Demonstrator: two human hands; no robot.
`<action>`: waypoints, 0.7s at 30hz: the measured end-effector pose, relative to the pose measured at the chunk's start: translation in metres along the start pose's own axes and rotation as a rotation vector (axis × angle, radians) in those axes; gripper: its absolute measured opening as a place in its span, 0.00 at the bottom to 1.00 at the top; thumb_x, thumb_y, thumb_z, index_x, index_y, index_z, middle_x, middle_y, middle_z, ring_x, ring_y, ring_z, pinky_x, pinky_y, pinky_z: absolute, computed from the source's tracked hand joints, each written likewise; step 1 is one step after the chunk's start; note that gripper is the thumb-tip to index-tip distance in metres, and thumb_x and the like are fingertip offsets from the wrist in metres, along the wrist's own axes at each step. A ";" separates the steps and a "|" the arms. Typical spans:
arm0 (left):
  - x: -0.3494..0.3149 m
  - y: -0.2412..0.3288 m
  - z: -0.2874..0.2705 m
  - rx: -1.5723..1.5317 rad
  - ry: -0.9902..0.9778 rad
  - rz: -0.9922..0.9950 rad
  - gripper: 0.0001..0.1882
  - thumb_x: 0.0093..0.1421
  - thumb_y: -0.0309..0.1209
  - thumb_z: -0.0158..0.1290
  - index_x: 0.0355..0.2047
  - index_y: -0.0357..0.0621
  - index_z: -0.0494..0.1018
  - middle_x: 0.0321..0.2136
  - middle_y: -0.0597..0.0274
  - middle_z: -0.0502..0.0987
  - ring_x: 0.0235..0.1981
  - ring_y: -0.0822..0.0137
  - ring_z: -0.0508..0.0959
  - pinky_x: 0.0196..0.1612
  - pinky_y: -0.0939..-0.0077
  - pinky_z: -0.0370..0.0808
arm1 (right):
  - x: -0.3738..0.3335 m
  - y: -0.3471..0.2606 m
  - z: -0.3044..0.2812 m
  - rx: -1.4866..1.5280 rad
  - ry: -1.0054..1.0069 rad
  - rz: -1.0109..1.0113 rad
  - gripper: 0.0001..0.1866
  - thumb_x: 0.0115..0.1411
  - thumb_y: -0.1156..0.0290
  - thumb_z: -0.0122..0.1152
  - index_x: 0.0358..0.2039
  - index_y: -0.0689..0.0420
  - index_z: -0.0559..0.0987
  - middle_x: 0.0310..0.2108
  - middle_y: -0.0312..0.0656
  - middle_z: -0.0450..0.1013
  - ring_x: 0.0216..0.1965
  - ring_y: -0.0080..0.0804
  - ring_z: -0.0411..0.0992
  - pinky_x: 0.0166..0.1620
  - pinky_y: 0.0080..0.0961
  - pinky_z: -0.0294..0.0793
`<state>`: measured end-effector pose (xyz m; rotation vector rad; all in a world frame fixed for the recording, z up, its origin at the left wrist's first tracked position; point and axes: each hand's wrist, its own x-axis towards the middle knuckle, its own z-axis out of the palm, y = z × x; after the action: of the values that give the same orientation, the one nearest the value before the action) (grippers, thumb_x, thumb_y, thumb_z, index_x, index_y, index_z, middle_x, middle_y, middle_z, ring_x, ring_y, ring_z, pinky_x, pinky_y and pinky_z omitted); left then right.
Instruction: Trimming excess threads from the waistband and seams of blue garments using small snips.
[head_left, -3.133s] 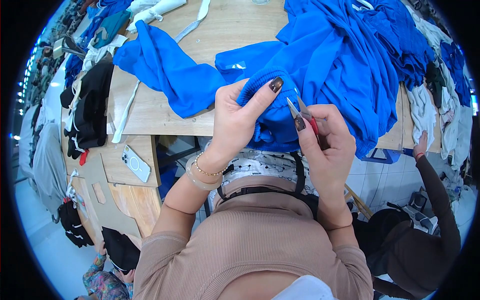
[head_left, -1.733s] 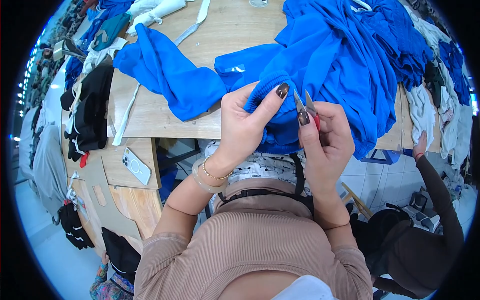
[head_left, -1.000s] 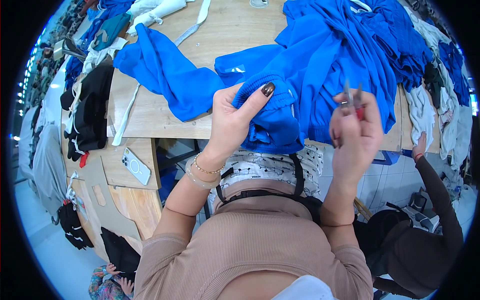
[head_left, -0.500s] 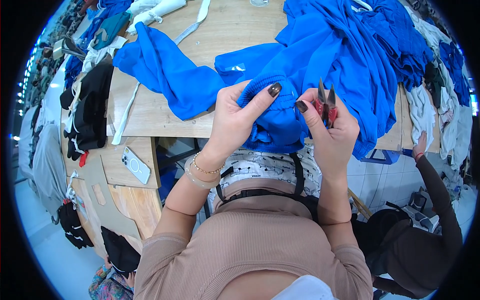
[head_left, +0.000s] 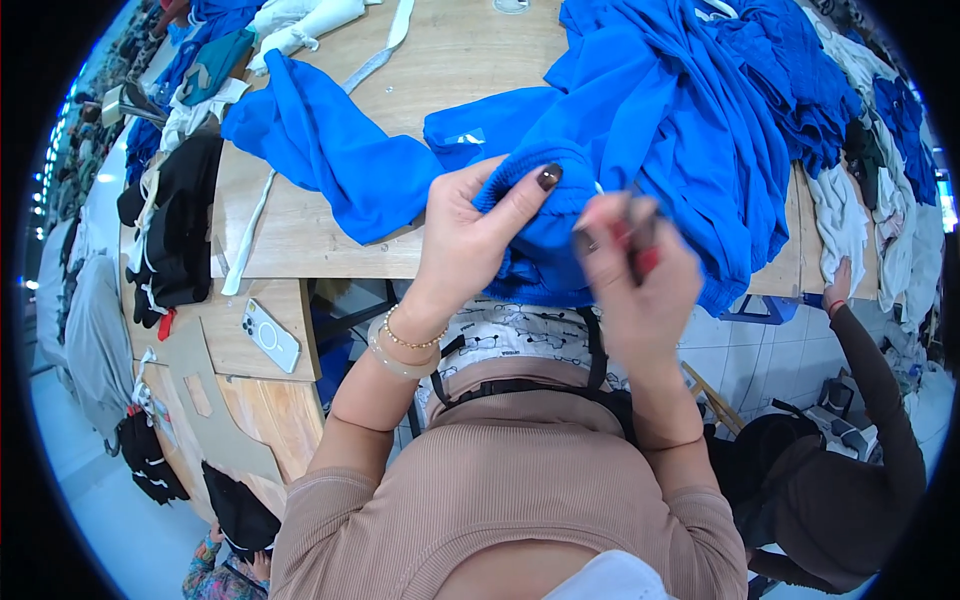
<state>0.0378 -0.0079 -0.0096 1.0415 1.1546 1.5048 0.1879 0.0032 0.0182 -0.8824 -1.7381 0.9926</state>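
Observation:
A blue garment [head_left: 690,120] with a gathered elastic edge lies over the table and hangs off its near side. My left hand [head_left: 475,225] grips the gathered edge, its thumb lying on top of the cloth. Just right of that edge is my right hand [head_left: 640,275], smeared by motion, closed around small red-handled thread snips [head_left: 640,240]. The snips' blades are too blurred to make out. Whether my right fingers also touch the cloth, I cannot tell.
On the wooden table [head_left: 450,60] lies a white strip [head_left: 390,45]. Black garments [head_left: 180,220], a phone [head_left: 270,335] and a grey cardboard template [head_left: 210,400] are at the left. A co-worker in a dark sleeve [head_left: 870,370] reaches toward white cloth [head_left: 838,225] at the right.
My right hand has shifted slightly left and turned, now blurred; the snips' blades, upright before, no longer show clearly. My left hand keeps its grip on the garment's edge.

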 end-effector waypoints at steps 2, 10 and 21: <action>0.001 -0.002 0.000 0.010 0.014 0.014 0.09 0.59 0.28 0.54 0.33 0.34 0.77 0.24 0.72 0.76 0.26 0.85 0.68 0.28 0.89 0.66 | 0.003 0.001 -0.005 0.014 0.076 0.056 0.02 0.60 0.77 0.52 0.33 0.60 0.73 0.24 0.39 0.72 0.22 0.19 0.68 0.26 0.17 0.67; 0.001 -0.007 -0.007 -0.081 0.017 -0.023 0.09 0.59 0.28 0.54 0.32 0.33 0.77 0.25 0.69 0.77 0.26 0.83 0.71 0.28 0.89 0.68 | 0.018 0.028 -0.022 0.057 0.311 0.065 0.04 0.59 0.77 0.56 0.33 0.64 0.74 0.25 0.33 0.72 0.26 0.14 0.65 0.30 0.13 0.65; 0.003 -0.008 -0.028 -0.511 -0.123 -0.208 0.10 0.60 0.28 0.51 0.36 0.33 0.75 0.32 0.58 0.78 0.29 0.74 0.77 0.34 0.82 0.75 | 0.032 0.060 -0.022 0.715 -0.331 0.497 0.19 0.64 0.71 0.45 0.54 0.65 0.66 0.39 0.36 0.71 0.14 0.11 0.53 0.16 0.11 0.50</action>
<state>0.0116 -0.0087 -0.0229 0.6335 0.7103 1.4414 0.2060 0.0619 -0.0189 -0.6998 -1.2564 2.0210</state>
